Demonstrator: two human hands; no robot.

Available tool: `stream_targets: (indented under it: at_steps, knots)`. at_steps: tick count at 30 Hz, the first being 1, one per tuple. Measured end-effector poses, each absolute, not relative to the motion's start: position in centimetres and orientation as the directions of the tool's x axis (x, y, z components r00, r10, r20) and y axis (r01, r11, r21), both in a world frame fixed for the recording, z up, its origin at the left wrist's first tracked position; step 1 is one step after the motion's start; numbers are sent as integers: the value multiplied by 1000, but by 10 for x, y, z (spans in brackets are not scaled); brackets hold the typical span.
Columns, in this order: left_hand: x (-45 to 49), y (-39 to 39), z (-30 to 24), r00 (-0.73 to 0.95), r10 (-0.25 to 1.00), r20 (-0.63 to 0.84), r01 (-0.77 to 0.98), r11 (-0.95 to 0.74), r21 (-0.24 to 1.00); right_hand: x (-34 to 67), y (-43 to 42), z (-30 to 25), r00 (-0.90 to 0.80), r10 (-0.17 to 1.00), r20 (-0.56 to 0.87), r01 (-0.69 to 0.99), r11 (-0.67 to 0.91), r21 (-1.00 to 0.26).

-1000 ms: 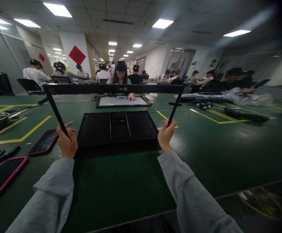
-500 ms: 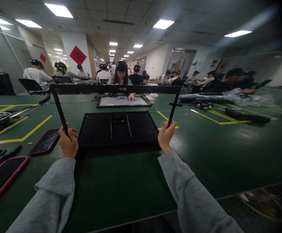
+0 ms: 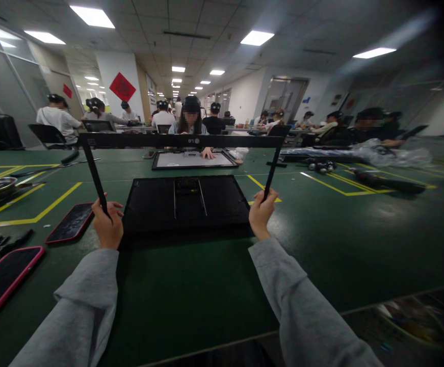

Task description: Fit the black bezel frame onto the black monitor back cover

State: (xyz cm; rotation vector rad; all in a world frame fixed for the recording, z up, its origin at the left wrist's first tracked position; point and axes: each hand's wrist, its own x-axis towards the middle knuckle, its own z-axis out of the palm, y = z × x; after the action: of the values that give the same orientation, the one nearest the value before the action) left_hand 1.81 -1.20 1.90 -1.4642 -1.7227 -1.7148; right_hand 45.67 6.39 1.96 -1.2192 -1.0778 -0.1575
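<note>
Slightly rightward since a second ago goes the left end of the slim black frame (image 3: 179, 141), the left hand (image 3: 107, 224) edging inward with it — while the right side stays practically put. Both hands are on it now: the left grip is pinching the left side bar between thumb and fingers, and the right hand (image 3: 263, 214) has its grip closed around the right side bar. So the frame is up over the green worktop (image 3: 191, 295), long bar across the far side. Below, seen through its opening, a flat rectangular black panel (image 3: 189, 209) lies on the worktop between the two hands. Just left of the left hand sits a dark slab with a pinkish-red rim (image 3: 69, 223) — and across the worktop a co-worker's hand (image 3: 208, 153) rests on a silver-grey panel with a black border (image 3: 178, 160)
</note>
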Motion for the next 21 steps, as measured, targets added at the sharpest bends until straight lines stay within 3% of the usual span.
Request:
stream_targets:
  at_steps: [21]
  knots:
    - [19, -11, 20, -459, 444, 770, 783, -207, 586, 456, 62, 22, 528, 422, 737, 633, 383, -673]
